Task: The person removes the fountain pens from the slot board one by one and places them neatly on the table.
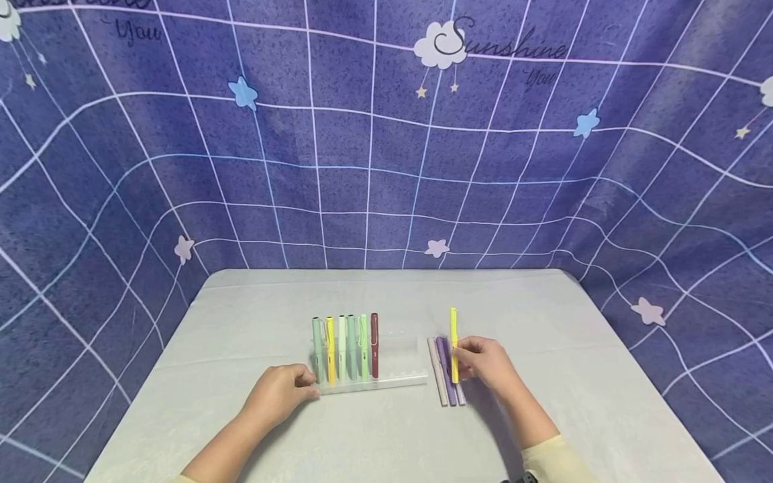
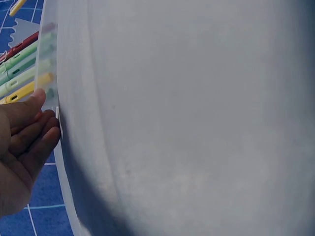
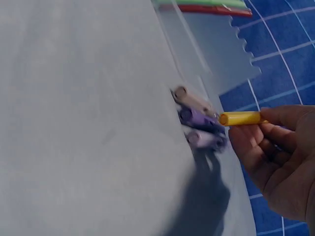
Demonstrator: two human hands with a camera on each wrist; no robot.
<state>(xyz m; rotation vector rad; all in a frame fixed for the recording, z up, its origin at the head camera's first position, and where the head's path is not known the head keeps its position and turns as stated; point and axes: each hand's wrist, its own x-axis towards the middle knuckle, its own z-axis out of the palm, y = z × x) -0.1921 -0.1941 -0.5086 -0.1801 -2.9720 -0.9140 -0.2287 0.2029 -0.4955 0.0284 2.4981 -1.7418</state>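
Note:
A clear pen rack holds several pens side by side in its left part, in greens, a yellow-orange and a dark red pen at the right end of the row. The left hand grips the rack's front left corner, thumb on its edge in the left wrist view. The right hand pinches a bright yellow pen between thumb and fingers, over three pens on the table: a pale pinkish one, a purple one and a light lilac one.
The pens and rack stand on a white cloth-covered table. Behind and on both sides hangs a blue grid-patterned cloth with stars and clouds. A dark band shows at the right wrist.

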